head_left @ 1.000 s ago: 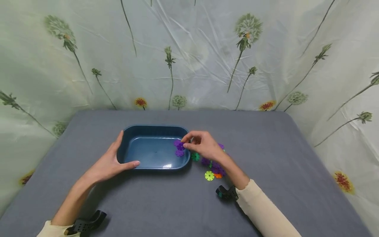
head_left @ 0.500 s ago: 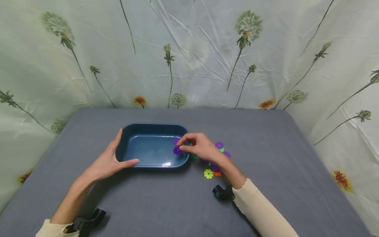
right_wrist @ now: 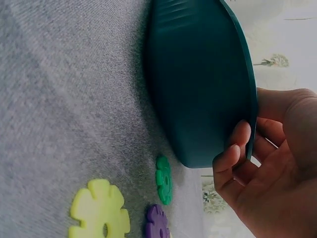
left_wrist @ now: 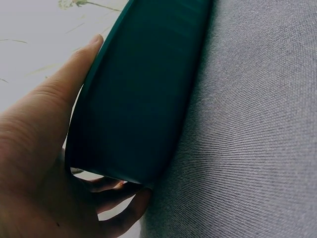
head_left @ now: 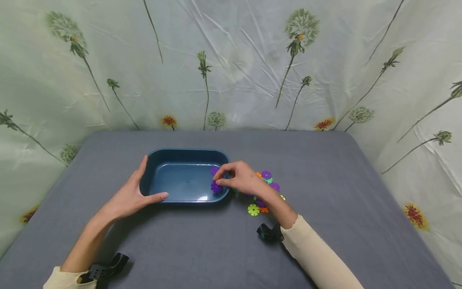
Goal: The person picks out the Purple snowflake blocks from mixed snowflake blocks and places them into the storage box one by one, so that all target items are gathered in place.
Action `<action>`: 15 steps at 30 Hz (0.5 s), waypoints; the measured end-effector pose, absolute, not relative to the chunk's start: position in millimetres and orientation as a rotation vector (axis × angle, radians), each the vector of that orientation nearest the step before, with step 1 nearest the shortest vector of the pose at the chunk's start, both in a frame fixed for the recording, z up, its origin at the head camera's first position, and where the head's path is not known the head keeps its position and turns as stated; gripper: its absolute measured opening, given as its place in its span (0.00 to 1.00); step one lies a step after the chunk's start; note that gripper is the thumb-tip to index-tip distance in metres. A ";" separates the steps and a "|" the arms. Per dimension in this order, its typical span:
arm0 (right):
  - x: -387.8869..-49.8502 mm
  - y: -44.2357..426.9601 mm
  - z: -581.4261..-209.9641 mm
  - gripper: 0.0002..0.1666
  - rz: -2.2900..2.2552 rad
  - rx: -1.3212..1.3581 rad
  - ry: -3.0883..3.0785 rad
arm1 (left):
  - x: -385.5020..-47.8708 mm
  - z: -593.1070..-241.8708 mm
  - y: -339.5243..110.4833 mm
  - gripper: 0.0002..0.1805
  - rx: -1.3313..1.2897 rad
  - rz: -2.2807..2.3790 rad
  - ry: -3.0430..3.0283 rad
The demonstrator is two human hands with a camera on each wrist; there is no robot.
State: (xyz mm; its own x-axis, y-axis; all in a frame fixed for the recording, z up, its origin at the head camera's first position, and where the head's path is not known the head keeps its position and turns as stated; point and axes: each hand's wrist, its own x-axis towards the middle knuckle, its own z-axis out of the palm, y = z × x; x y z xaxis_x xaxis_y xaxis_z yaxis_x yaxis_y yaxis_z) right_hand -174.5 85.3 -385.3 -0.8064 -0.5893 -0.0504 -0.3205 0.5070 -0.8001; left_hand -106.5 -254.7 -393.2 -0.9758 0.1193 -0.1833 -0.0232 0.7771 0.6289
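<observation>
A blue oval plastic tub (head_left: 177, 198) stands on the grey cloth. At its left end my left hand (head_left: 128, 198) grips it, thumb along the near rim and fingers behind the end wall; the left wrist view shows those fingers (left_wrist: 116, 198) bent around the tub's outside. Over the right end reaches my right hand (head_left: 240, 176), thumb and fingertips together low inside, at a purple snowflake disc (head_left: 216, 188) that they seem to pinch. Another purple disc (head_left: 213, 170) lies just behind. In the right wrist view, some curled fingers (right_wrist: 240, 134) are outside the rim.
Right of the tub, partly under my right forearm, lies a loose pile of purple, green and orange snowflake discs (head_left: 266, 175). A yellow disc (head_left: 253, 210) sits at its near side. A flower-printed curtain (head_left: 238, 80) hangs behind the table (head_left: 325, 200).
My right hand has moved slightly left and lower into the tub with a purple snowflake disc at its fingertips. My left hand keeps its hold on the tub. The head view has tilted slightly.
</observation>
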 end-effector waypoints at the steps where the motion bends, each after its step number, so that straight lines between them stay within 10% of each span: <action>1: -174.3 84.9 -384.4 0.04 -1.185 -0.762 2.439 | -106.7 -393.2 -254.5 0.74 0.077 0.980 2.758; 15: -174.1 78.9 -379.8 0.04 -1.058 -0.757 2.477 | -107.3 -393.3 -254.1 0.74 0.083 0.990 2.758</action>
State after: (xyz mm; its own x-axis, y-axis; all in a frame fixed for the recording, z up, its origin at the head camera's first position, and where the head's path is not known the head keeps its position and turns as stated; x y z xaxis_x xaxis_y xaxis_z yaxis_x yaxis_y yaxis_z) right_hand -174.1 78.9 -379.8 -0.7994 -0.5925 -0.0999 -0.3376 0.5805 -0.7410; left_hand -107.3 -254.1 -393.3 -0.9764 0.1233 -0.1773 -0.0176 0.7730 0.6342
